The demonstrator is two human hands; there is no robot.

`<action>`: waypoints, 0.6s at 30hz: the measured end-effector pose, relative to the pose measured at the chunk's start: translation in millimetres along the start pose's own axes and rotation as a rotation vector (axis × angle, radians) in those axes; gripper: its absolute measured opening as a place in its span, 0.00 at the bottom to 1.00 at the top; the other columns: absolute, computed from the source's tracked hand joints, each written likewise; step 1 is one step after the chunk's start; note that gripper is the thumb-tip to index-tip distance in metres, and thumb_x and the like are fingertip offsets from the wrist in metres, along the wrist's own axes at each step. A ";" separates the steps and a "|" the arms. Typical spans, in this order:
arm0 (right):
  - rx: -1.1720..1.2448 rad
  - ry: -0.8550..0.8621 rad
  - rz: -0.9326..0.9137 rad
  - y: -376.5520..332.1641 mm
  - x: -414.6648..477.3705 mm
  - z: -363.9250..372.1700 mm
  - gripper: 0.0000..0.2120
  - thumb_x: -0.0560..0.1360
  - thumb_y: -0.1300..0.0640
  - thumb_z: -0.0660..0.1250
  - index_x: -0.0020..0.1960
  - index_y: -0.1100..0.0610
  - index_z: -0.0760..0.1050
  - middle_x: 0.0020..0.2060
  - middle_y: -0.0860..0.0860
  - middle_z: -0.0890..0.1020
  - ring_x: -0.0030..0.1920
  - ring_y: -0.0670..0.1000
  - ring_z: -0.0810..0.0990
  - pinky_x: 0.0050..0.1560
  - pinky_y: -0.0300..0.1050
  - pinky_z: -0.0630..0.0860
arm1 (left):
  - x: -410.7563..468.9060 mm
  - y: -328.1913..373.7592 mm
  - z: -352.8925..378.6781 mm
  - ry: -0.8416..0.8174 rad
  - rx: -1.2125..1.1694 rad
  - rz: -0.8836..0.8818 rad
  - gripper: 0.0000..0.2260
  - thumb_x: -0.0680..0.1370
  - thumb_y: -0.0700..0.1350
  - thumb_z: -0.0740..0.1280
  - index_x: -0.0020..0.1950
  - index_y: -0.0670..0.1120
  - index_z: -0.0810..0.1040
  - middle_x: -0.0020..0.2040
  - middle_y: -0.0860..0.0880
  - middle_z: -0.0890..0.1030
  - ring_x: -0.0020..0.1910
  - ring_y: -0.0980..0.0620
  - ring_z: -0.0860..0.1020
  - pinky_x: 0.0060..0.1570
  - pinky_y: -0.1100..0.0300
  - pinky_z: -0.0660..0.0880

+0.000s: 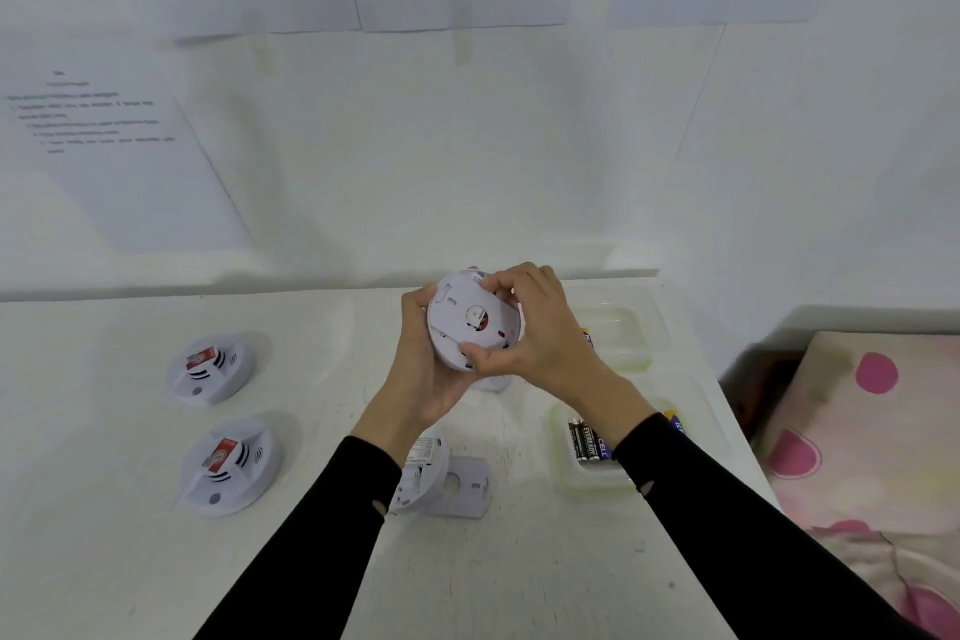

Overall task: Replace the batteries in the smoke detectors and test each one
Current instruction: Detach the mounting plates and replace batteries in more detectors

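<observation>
Both hands hold one smoke detector [470, 322] up off the counter [311, 561], its flat back turned toward the camera. The left hand [426, 369] cradles it from the left and beneath, fingers wrapped behind the body. The right hand [535, 327] clamps the rim from the other side, fingers curled over the top edge and thumb pressed on the lower edge. That opposed grip looks like a twist of the back plate against the body, though I cannot tell whether it is coming off or going back on.

Just under the right forearm sits a clear tub [566, 473] with batteries [589, 439] lying in it; a second tub [631, 327] stands just beyond the right hand. Between the forearms lie an opened unit [423, 470] and a loose plate [465, 486]. Well to the left of the left hand, two more detectors [210, 369] rest face up.

The next move likely calls for a firm counter-turn, the left hand bracing while the right rotates, then a reach down and right to the batteries if the compartment proves open
</observation>
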State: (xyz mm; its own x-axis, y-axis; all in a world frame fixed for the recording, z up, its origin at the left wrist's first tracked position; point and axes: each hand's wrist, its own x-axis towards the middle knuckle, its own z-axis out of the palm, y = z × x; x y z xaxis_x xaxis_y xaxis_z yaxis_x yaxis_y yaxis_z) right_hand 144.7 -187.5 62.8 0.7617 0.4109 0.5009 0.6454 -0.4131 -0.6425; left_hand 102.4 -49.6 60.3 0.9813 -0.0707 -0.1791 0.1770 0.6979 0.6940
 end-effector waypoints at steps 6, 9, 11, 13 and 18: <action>-0.012 -0.043 -0.014 -1.5 0.3 -1.8 0.33 0.58 0.41 0.70 0.56 0.60 0.73 0.48 0.47 0.71 0.48 0.44 0.64 0.52 0.32 0.65 | -1.3 1.6 3.8 0.040 -0.003 -0.058 0.21 0.79 0.56 0.55 0.62 0.45 0.77 0.57 0.41 0.80 0.57 0.41 0.77 0.34 0.56 0.81; -0.061 -0.091 -0.042 0.7 0.5 -3.4 0.33 0.58 0.41 0.70 0.57 0.59 0.72 0.49 0.48 0.71 0.49 0.46 0.65 0.53 0.38 0.66 | -2.0 0.7 2.0 0.034 0.015 -0.091 0.24 0.76 0.57 0.58 0.66 0.44 0.75 0.58 0.40 0.79 0.54 0.41 0.79 0.30 0.59 0.79; -0.089 -0.114 -0.063 1.9 1.3 -5.1 0.33 0.59 0.40 0.70 0.57 0.59 0.71 0.49 0.48 0.71 0.49 0.48 0.67 0.53 0.43 0.68 | -1.0 -0.2 -0.8 0.027 0.036 -0.096 0.28 0.73 0.58 0.61 0.68 0.45 0.74 0.60 0.40 0.78 0.56 0.41 0.79 0.34 0.57 0.80; -0.090 -0.111 -0.078 0.3 2.5 -7.5 0.33 0.59 0.40 0.70 0.58 0.58 0.72 0.50 0.47 0.71 0.50 0.49 0.69 0.55 0.43 0.67 | 0.1 0.8 -1.0 0.037 0.029 -0.087 0.28 0.71 0.58 0.64 0.66 0.45 0.75 0.60 0.41 0.79 0.56 0.42 0.80 0.35 0.56 0.79; 0.054 -0.029 -0.050 0.5 7.9 -17.6 0.30 0.61 0.50 0.76 0.59 0.59 0.72 0.53 0.48 0.71 0.52 0.39 0.69 0.56 0.35 0.67 | 1.3 6.1 -3.6 0.065 0.008 -0.074 0.23 0.73 0.58 0.61 0.56 0.43 0.83 0.58 0.39 0.82 0.54 0.41 0.81 0.49 0.49 0.77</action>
State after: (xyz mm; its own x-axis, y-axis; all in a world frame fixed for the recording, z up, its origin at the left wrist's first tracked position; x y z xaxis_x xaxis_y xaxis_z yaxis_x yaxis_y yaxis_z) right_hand 152.1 -198.8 76.6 0.7261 0.4535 0.5168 0.6781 -0.3477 -0.6476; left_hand 104.5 -42.8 61.8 0.9584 -0.0755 -0.2752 0.2501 0.6867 0.6826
